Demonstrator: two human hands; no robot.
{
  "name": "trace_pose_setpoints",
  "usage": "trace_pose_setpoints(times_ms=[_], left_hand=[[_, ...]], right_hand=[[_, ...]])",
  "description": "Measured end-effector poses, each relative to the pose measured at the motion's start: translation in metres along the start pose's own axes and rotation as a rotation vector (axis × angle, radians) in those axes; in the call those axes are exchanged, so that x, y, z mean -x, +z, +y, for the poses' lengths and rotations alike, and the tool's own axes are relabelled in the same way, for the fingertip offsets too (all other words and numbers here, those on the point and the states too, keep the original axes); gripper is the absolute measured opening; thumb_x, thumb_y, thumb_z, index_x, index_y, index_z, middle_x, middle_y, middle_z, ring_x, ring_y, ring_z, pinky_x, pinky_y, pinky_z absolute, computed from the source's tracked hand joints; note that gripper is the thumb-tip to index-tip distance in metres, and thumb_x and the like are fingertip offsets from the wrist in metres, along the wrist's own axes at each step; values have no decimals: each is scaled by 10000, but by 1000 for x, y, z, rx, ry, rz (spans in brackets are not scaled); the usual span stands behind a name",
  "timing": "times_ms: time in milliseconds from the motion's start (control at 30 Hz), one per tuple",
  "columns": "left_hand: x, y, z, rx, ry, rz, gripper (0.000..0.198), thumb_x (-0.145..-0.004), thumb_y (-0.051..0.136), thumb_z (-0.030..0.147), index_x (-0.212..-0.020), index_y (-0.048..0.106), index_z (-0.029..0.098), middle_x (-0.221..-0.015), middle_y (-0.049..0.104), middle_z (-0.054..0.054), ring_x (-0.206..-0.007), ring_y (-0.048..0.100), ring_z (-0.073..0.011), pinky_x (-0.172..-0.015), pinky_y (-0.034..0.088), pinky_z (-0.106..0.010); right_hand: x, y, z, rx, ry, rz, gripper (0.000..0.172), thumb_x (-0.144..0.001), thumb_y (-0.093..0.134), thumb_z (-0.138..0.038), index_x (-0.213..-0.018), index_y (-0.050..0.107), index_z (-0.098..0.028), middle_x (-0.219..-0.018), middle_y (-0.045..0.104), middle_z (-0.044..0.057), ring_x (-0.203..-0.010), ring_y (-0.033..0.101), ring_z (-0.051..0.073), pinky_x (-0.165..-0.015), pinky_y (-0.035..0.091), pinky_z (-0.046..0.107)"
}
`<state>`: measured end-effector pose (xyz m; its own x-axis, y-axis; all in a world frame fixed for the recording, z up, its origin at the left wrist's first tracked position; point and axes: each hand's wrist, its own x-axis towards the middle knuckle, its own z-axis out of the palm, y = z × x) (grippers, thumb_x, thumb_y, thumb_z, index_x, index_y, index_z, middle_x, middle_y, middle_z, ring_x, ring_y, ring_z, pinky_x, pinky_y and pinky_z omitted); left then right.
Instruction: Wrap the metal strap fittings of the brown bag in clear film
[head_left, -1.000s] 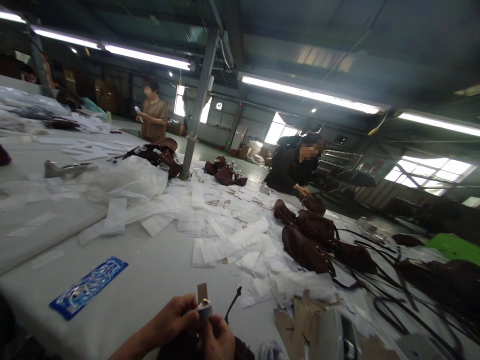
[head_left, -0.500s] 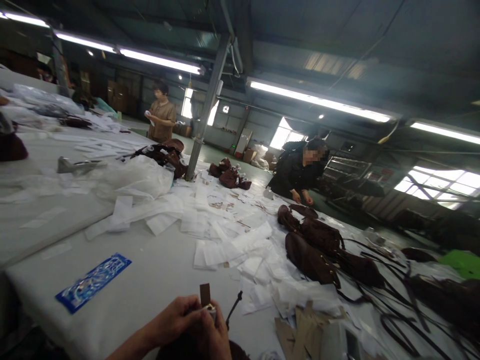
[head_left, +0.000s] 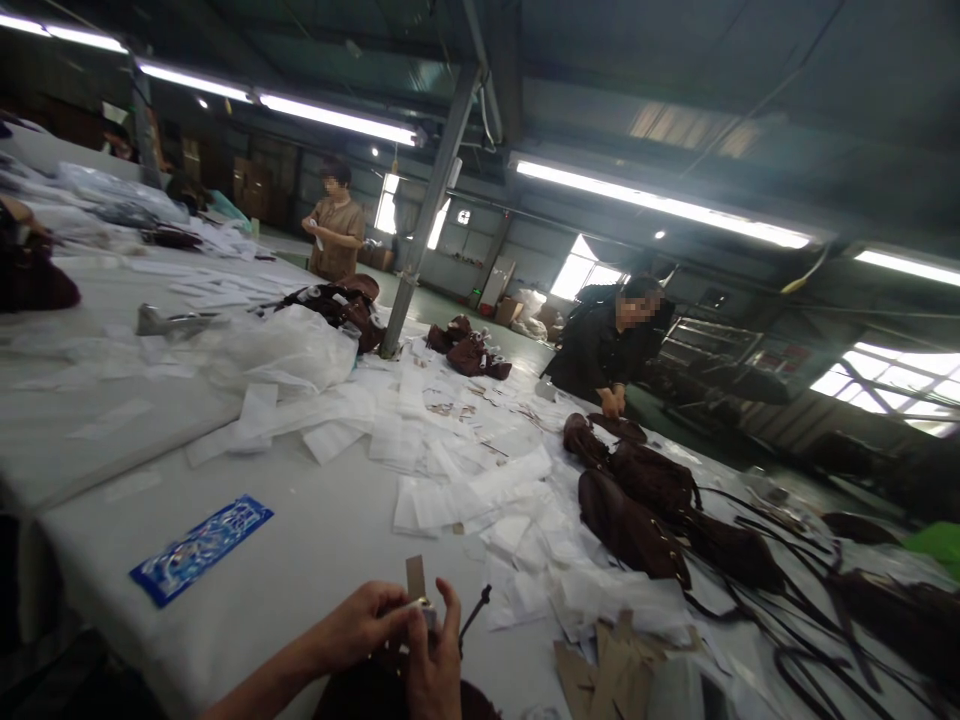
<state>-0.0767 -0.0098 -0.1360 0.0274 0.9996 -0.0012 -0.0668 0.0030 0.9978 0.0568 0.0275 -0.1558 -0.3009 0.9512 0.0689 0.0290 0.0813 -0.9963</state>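
At the table's near edge my left hand (head_left: 367, 615) pinches a small pale piece with a metallic glint. My right hand (head_left: 435, 650) meets it from the right, its thumb against the same piece and its index finger raised. A flat grey-brown strip (head_left: 415, 577) stands up between the two hands. Below them lies a dark brown bag (head_left: 352, 695), partly hidden by my hands and cut off by the frame. A dark cord with a knotted tip (head_left: 475, 612) sticks up right of my right hand.
A blue printed packet (head_left: 202, 550) lies on the white table (head_left: 247, 590). White sheets (head_left: 480, 490) spread across the middle. Brown bags (head_left: 637, 520) with long straps lie to the right, brown card strips (head_left: 619, 670) nearer. A person in black (head_left: 600, 345) leans over the far edge; another stands behind.
The view has shifted, so the scene sits slightly further right. My right index finger has lifted away from the small piece. The person in black has brought both hands together.
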Motion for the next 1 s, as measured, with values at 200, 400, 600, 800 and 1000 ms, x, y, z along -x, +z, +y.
trace_pose_setpoints(times_ms=[200,400,600,800,1000], left_hand=[[1,-8,-1,41,-17,-37,459,-809,581,570,-906,642,124,-671,595,2,-566,510,-114,-506,356,-198],[5,-21,2,70,-53,-167,453,-754,651,568,-807,702,121,-640,620,-9,-551,497,-117,-521,350,-219],[2,-24,0,90,-68,-167,432,-754,659,553,-735,694,122,-602,610,1,-533,478,-110,-497,319,-217],[4,-20,5,113,-76,-139,408,-776,646,529,-768,695,124,-617,604,4,-543,469,-109,-514,310,-221],[4,-17,7,130,-85,-147,383,-769,660,512,-751,685,130,-626,580,12,-549,442,-102,-509,291,-218]], right_hand=[[-1,-12,-6,60,-73,-148,643,-823,524,-596,-1301,399,-184,-910,710,67,-694,660,191,-637,536,300],[-15,-47,-40,227,-101,-537,398,-809,613,-410,-1149,622,-204,-881,724,37,-777,663,209,-713,500,297],[-18,-46,-43,361,-217,-446,279,-757,607,-233,-1029,669,-226,-922,717,43,-813,651,216,-751,487,298],[-9,-31,-30,298,-253,-263,208,-740,576,-239,-931,654,-210,-792,698,27,-697,620,187,-651,478,261],[-4,-27,-20,274,-249,-165,209,-760,596,-309,-945,661,-237,-830,700,40,-731,619,207,-669,492,277]])
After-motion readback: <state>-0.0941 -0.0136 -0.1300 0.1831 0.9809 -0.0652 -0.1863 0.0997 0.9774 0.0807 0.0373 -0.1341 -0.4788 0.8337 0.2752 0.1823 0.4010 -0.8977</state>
